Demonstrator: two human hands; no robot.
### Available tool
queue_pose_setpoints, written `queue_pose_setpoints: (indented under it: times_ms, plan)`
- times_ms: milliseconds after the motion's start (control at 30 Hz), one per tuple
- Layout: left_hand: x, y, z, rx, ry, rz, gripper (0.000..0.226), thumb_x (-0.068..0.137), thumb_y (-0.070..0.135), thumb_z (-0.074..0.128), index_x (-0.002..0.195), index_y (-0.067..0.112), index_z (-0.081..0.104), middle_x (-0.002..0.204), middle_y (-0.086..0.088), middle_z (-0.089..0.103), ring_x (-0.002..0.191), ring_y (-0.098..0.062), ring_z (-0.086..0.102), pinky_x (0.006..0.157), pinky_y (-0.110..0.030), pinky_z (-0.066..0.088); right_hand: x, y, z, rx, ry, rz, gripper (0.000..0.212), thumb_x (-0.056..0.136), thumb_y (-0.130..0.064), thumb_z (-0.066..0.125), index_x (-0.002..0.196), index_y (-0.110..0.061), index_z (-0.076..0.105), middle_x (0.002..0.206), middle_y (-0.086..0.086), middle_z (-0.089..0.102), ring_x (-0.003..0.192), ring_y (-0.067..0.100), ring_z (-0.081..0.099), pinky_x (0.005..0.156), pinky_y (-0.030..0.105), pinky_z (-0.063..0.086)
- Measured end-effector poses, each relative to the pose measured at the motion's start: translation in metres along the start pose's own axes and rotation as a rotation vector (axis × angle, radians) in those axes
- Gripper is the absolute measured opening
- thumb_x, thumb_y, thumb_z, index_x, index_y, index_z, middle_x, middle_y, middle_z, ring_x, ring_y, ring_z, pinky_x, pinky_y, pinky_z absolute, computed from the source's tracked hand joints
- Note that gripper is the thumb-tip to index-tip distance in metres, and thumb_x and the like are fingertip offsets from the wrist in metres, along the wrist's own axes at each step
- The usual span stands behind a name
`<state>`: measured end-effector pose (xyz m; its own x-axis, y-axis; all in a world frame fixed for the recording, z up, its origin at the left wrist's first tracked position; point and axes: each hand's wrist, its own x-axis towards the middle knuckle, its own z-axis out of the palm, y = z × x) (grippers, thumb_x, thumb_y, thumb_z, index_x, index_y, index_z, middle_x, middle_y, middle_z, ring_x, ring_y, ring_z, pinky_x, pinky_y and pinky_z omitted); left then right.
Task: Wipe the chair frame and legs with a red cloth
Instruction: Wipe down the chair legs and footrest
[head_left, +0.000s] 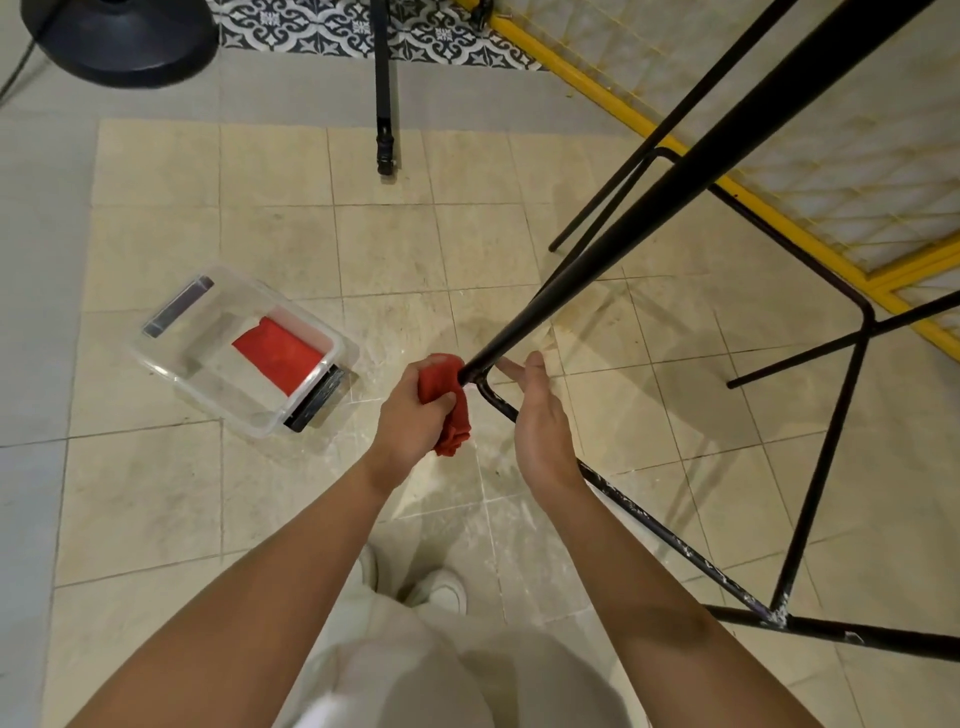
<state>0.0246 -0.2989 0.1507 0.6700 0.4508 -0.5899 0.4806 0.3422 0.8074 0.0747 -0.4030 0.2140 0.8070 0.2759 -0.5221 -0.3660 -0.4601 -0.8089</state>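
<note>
Pressing cloth (448, 415), soft and light by the look, against the low bend of the frame (623, 229), rigid and thin, likely taking a wrap-round grip. Curling left hand (413, 415) fingers round the cloth. Holding right hand (540, 423) just beside the frame, fingers straight, gripping nothing.

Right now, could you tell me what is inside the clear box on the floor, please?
A folded red cloth lies inside the clear box; whatever is beneath it is covered.
</note>
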Motion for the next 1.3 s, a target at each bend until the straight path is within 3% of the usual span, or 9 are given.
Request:
queue_pose_setpoints:
  times_ms: [133, 367, 567, 667, 833, 1000, 1100, 1300]
  plan:
    - [-0.006, -0.003, 0.005, -0.103, 0.020, 0.083, 0.037, 0.091, -0.003, 0.049, 0.109, 0.028, 0.056, 0.083, -0.013, 0.065, 0.056, -0.030, 0.063, 0.055, -0.044, 0.054, 0.000, 0.001, 0.004, -0.002, 0.020, -0.003, 0.051, 0.101, -0.046, 0.017, 0.123, -0.027, 0.059, 0.138, -0.005, 0.045, 0.112, -0.004, 0.030, 0.096, 0.020, 0.019]
    - [0.007, -0.003, 0.002, -0.020, 0.037, -0.052, 0.036, 0.089, -0.004, 0.046, 0.115, 0.020, 0.053, 0.079, -0.017, 0.065, 0.054, -0.030, 0.063, 0.051, -0.043, 0.054, 0.000, 0.001, 0.006, 0.037, 0.068, -0.024, 0.049, 0.101, -0.043, 0.019, 0.119, -0.026, 0.062, 0.115, -0.015, 0.044, 0.112, -0.006, 0.030, 0.095, 0.019, 0.018]
    - [-0.010, 0.002, 0.002, -0.097, -0.005, 0.066, 0.035, 0.091, 0.000, 0.052, 0.118, 0.022, 0.054, 0.096, -0.010, 0.063, 0.056, -0.027, 0.065, 0.056, -0.047, 0.055, -0.007, 0.009, 0.004, 0.022, 0.119, -0.075, 0.050, 0.101, -0.044, 0.022, 0.115, -0.024, 0.065, 0.110, -0.025, 0.052, 0.121, 0.004, 0.045, 0.096, 0.022, 0.026]
    - [-0.010, -0.004, 0.001, -0.084, 0.001, 0.067, 0.035, 0.092, 0.004, 0.054, 0.122, 0.022, 0.051, 0.104, -0.011, 0.061, 0.063, -0.031, 0.068, 0.057, -0.048, 0.058, -0.009, 0.017, 0.002, 0.011, 0.141, -0.080, 0.047, 0.101, -0.041, 0.026, 0.111, -0.021, 0.067, 0.114, -0.015, 0.061, 0.116, 0.007, 0.052, 0.102, 0.028, 0.036]
    - [0.003, -0.002, -0.002, -0.007, -0.008, -0.050, 0.033, 0.093, 0.004, 0.051, 0.122, 0.020, 0.048, 0.088, -0.009, 0.064, 0.055, -0.025, 0.066, 0.051, -0.039, 0.057, -0.009, 0.029, 0.000, -0.021, 0.029, -0.020, 0.043, 0.101, -0.040, 0.028, 0.101, -0.022, 0.068, 0.103, -0.002, 0.068, 0.092, 0.010, 0.061, 0.089, 0.028, 0.046]
    - [0.006, -0.012, -0.007, 0.004, -0.010, 0.111, 0.036, 0.089, 0.004, 0.056, 0.122, 0.019, 0.053, 0.103, -0.013, 0.063, 0.072, -0.028, 0.066, 0.053, -0.036, 0.054, -0.005, 0.038, 0.012, -0.179, -0.213, 0.098, 0.040, 0.098, -0.049, 0.032, 0.115, -0.027, 0.061, 0.110, -0.012, 0.061, 0.109, 0.010, 0.054, 0.104, 0.037, 0.040]
    - [0.013, -0.021, -0.007, 0.035, -0.001, 0.163, 0.040, 0.086, 0.005, 0.058, 0.120, 0.024, 0.054, 0.110, -0.007, 0.062, 0.088, -0.027, 0.062, 0.065, -0.038, 0.054, 0.000, 0.044, 0.024, -0.225, -0.285, 0.136, 0.063, 0.091, -0.061, 0.034, 0.142, -0.024, 0.040, 0.137, -0.004, 0.050, 0.130, 0.013, 0.042, 0.111, 0.041, 0.032]
    - [0.032, -0.028, -0.012, 0.090, -0.034, 0.015, 0.036, 0.089, 0.006, 0.054, 0.121, 0.023, 0.053, 0.100, -0.011, 0.065, 0.058, -0.022, 0.064, 0.048, -0.029, 0.051, 0.019, 0.054, 0.030, -0.230, -0.284, 0.177, 0.067, 0.092, -0.062, 0.032, 0.149, -0.027, 0.023, 0.152, -0.003, 0.032, 0.137, 0.015, 0.033, 0.114, 0.044, 0.028]
